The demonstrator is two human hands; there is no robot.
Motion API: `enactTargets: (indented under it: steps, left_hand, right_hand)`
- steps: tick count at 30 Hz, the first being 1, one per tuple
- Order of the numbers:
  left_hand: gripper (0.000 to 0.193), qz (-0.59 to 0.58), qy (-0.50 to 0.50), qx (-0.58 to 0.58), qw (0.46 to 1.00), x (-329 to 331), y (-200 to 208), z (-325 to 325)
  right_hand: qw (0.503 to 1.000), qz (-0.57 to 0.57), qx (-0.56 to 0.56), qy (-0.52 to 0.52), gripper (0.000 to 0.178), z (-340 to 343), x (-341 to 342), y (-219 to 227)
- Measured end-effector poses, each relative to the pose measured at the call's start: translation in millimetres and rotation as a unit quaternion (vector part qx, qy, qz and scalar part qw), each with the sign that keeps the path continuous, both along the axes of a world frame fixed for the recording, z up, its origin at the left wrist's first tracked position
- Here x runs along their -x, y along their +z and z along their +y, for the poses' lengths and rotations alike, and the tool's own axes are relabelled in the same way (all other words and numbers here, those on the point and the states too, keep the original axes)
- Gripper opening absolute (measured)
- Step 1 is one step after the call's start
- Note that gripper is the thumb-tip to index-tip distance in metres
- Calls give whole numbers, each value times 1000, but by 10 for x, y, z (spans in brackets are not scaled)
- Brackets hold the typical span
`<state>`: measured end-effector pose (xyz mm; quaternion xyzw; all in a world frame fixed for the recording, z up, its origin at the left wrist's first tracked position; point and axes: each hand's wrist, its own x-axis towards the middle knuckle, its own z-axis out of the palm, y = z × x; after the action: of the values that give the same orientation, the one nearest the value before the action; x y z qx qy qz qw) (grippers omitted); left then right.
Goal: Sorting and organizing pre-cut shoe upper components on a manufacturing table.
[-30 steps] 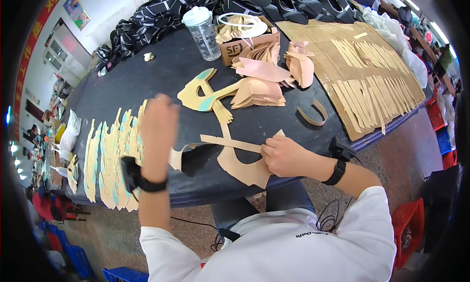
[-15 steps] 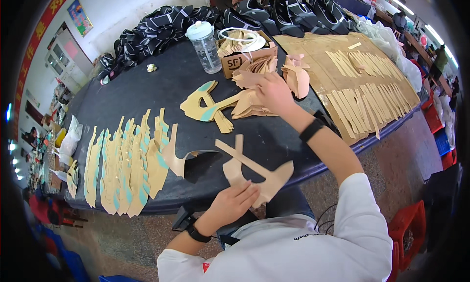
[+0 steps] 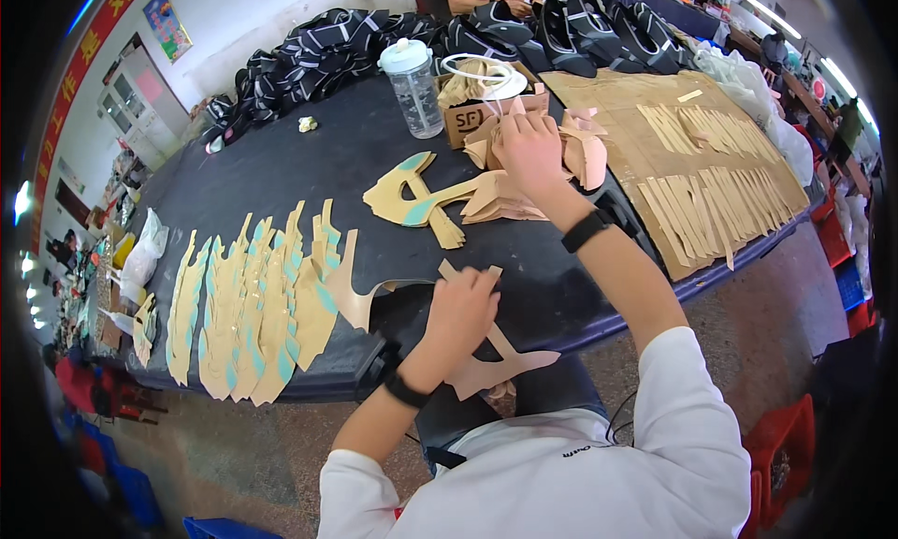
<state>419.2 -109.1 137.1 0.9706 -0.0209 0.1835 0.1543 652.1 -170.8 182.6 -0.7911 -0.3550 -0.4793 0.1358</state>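
At the table's near edge, a beige cut-out shoe-upper piece point(image 3: 510, 363) with branching strips hangs over my lap. My left hand point(image 3: 463, 310) is closed on its strips, fingers bent over them. Farther off, my right hand point(image 3: 530, 151) reaches over a fanned stack of pinkish-beige pieces point(image 3: 500, 202), fingers curled down; what the fingertips pinch is hidden. Left of that stack lies a pile of similar branching pieces point(image 3: 398, 197) with turquoise patches. Another curved beige piece point(image 3: 351, 291) rests beside the left hand, partly raised off the table.
Overlapping rows of beige and turquoise pieces point(image 3: 248, 305) cover the table's left. Behind my right hand stand a cardboard box point(image 3: 465, 120) and a clear bottle point(image 3: 416, 99). A brown board point(image 3: 645, 197) with many thin strips lies right. Black shoe uppers point(image 3: 318, 57) line the back, near another person.
My left hand has moved up the cut-out piece from its lower edge to its strips. My right hand has shifted slightly away over the stack; the piece it held is hidden now.
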Motion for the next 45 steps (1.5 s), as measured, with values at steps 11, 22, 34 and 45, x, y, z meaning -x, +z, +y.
enactTargets:
  steps: [11, 22, 34, 45]
  left_hand:
    - [18, 74, 140, 114, 981, -275, -162, -34]
    - [19, 173, 64, 295, 937, -435, -136, -95]
    - [21, 264, 51, 264, 926, -647, -81, -53]
    - [21, 364, 11, 225, 904, -807, 56, 11]
  right_hand:
    - [895, 10, 355, 270, 13, -1196, 835, -370]
    - [853, 299, 213, 371, 24, -1358, 796, -544]
    - [848, 296, 218, 381, 30, -1382, 799, -584]
    - [860, 263, 189, 393, 23, -1375, 797, -596]
